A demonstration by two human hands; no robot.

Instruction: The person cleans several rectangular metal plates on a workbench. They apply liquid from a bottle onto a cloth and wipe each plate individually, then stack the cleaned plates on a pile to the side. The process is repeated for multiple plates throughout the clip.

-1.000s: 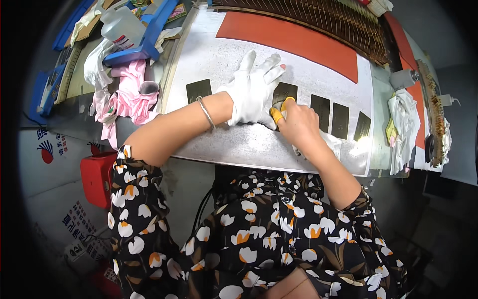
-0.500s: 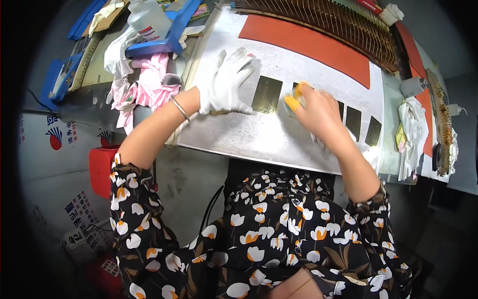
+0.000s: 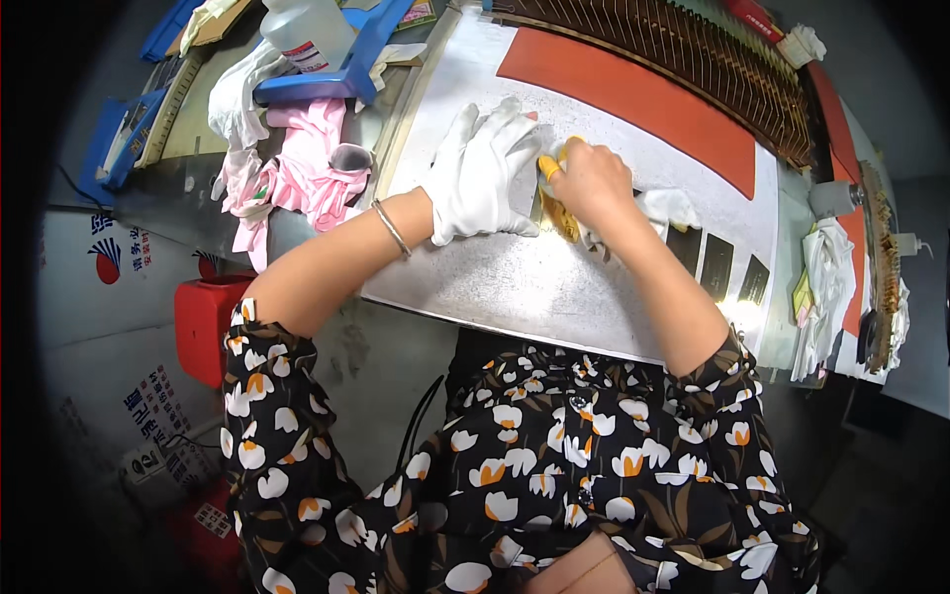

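My left hand (image 3: 485, 178), in a white glove, lies with its fingers stretched out on the pale work board (image 3: 465, 287). Close by its fingertips, my right hand (image 3: 592, 186) is bare apart from yellow finger covers (image 3: 549, 168) and is closed on a white cloth (image 3: 668, 207), whose ends show on both sides of the wrist. The cloth presses over a dark, thin rectangular plate, mostly hidden under this hand. Right of it lie more dark plates: one partly covered by my forearm and cloth, another (image 3: 716, 265) in full view, and one (image 3: 754, 280) farthest right.
An orange-red strip (image 3: 633, 109) lies across the board's far side, before a long slatted rack (image 3: 683, 59). Pink gloves (image 3: 312, 168) and a blue tray (image 3: 322, 84) with a clear bottle (image 3: 305, 40) stand left. White gloves (image 3: 823, 287) lie at right; a red bin (image 3: 210, 327) stands lower left.
My right hand has moved left with the cloth, from the second plate onto the leftmost one, now mostly covered. My left hand stays outspread beside it; the whole view has shifted slightly.
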